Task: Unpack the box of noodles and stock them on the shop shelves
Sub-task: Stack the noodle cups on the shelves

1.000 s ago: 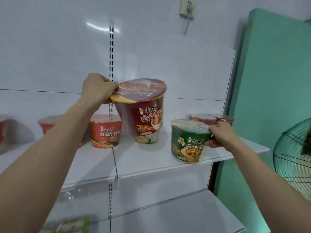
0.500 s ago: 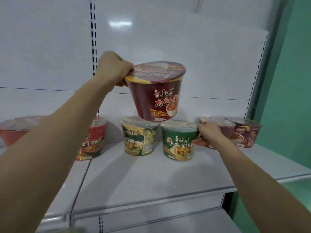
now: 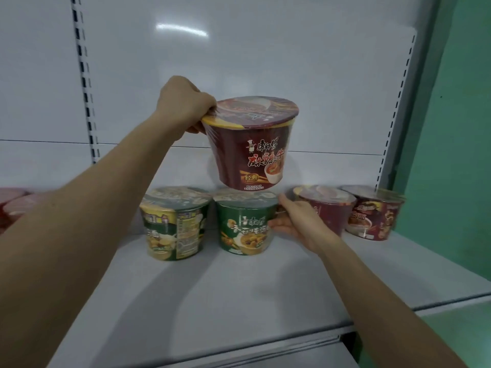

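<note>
The left hand (image 3: 186,107) pinches the red noodle bowl (image 3: 252,144) by its rim, fingers (image 3: 210,108) curled, and holds it just above the green bowl (image 3: 245,227), probably to stack it. The right hand (image 3: 295,224) clasps that green bowl on the shelf (image 3: 239,301), likely steadying it.

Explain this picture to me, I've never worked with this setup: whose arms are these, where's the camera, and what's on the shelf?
No machine here: these are a person's bare arms, filmed by one camera worn on their head, looking forward and down. The left hand grips a dark red noodle bowl by its rim, in the air just over a yellow-green bowl and a green bowl standing on the white shelf; whether it touches them is unclear. The right hand holds the green bowl by its side. Two maroon bowls stand further right; red bowls blur at the left edge.
</note>
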The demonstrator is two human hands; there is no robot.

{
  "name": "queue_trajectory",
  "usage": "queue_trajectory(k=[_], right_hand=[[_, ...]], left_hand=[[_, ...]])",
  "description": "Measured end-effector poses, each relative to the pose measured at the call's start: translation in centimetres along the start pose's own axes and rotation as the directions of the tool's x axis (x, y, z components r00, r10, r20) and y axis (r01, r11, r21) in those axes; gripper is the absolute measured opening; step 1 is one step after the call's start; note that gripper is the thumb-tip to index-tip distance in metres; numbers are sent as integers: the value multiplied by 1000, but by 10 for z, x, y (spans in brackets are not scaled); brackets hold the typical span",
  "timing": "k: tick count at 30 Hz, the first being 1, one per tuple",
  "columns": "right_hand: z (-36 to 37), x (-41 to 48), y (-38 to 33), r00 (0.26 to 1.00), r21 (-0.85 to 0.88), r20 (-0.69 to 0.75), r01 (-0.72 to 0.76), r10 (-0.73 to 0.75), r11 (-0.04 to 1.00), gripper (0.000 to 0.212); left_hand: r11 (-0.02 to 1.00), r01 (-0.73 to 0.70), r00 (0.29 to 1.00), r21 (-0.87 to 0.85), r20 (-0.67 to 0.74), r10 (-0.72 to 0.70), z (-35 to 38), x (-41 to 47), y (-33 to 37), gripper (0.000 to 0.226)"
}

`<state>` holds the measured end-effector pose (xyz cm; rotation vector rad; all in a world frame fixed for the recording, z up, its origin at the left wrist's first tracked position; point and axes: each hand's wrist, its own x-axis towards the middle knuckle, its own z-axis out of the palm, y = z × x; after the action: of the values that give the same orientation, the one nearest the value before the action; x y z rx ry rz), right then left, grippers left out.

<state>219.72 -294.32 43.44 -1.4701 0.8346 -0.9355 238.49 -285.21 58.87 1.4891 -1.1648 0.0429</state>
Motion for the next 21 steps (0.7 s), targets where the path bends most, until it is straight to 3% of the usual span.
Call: queue_trajectory(k=[2, 4, 7, 9, 11, 15, 21], right_hand=[[-10, -9, 1, 997, -98, 64, 59, -53, 993, 29], [-30, -18, 5, 980, -325, 92, 196, -175, 925, 21], [-75, -33, 16, 907, -630, 186, 405, -377, 663, 22], [-109, -45, 24, 853, -720, 272, 488, -446, 494, 18], [-141, -51, 33, 843, -776, 309, 491, -439, 397, 21], [-180, -55, 52, 921, -877, 256, 349, -293, 330, 25], [-195, -47, 77, 873, -853, 342, 444, -349, 274, 25]], left_hand=[[1000, 6, 1000, 1, 0, -6, 20, 0, 8, 23], [1000, 12, 1000, -2, 7, -12, 42, -1, 18, 24], [999, 12, 1000, -33, 21, -12, 76, -2, 34, 26], [1000, 6, 999, -30, 34, -5, 99, -4, 43, 25], [1000, -1, 999, -17, 52, 2, 123, -5, 52, 24], [1000, 13, 995, 21, 97, -15, 170, -3, 65, 16], [993, 57, 981, 104, 181, -75, 228, 0, 75, 19]])
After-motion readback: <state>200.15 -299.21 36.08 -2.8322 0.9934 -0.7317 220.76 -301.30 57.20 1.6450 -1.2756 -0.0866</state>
